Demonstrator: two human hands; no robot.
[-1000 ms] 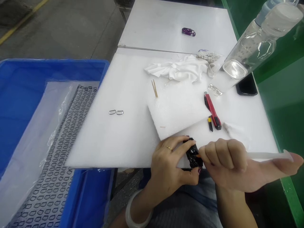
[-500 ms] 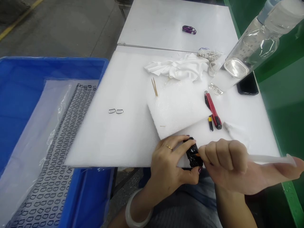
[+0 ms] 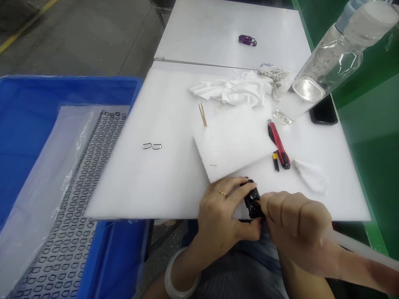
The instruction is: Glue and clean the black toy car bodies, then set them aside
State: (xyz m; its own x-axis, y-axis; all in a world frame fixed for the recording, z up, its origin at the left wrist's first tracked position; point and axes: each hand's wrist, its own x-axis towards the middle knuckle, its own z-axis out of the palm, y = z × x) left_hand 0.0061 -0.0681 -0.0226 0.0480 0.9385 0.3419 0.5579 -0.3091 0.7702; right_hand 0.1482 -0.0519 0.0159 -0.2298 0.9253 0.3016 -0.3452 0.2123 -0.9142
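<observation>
- The left hand (image 3: 222, 216), a gold ring on one finger, pinches a small glossy black part (image 3: 253, 201) between thumb and fingers at the near edge of the white foam sheet (image 3: 156, 178).
- The right hand (image 3: 296, 228) is curled into a loose fist, fingertips pressed to the black part; it seems to pinch something orange, too small to tell.
- A red utility knife (image 3: 278, 144) lies near, beyond the hands.

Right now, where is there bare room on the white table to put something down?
The widest bare patch is the white foam sheet around the two small wire loops. The far white tabletop is bare left of the small purple object. It is crowded around the crumpled white cloth and red utility knife.
</observation>
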